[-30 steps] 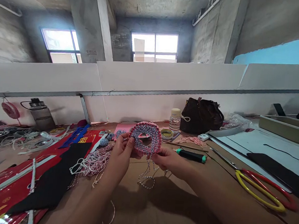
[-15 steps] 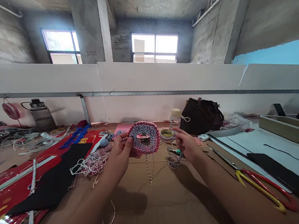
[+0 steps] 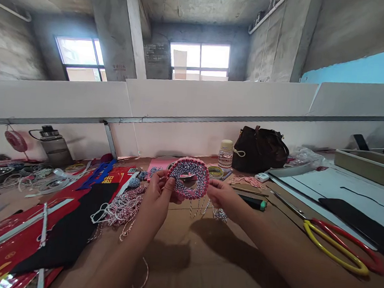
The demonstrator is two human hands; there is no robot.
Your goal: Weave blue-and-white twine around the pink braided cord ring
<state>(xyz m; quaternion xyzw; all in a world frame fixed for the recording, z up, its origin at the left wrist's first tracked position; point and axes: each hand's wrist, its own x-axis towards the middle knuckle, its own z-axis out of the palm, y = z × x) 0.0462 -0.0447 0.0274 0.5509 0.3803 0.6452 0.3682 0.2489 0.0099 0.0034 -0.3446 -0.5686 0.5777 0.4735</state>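
Observation:
A round ring of coiled navy-and-white cord with a scalloped pink edge (image 3: 202,178) is held upright above the table, its middle open. My left hand (image 3: 158,194) grips its left side, thumb on the near face and fingers behind. At the right rim, my right hand (image 3: 224,197) is closed in a pinch; whether a strand lies between the fingertips is hidden. Thin two-coloured strands hang below the ring. Under my right hand lies a small bundle of the same patterned cord (image 3: 220,214), partly covered.
Right of my hand are a black tool with a green end (image 3: 255,203) and large red-and-yellow-handled scissors (image 3: 336,248). Tangled cord (image 3: 124,205) and black cloth (image 3: 68,236) lie left. Behind stand a jar (image 3: 225,154), a tape roll (image 3: 215,172) and a dark bag (image 3: 260,150).
My right hand has moved left from beside the ring, with its index finger extended, to a pinch at the right rim. The ring has shifted slightly right.

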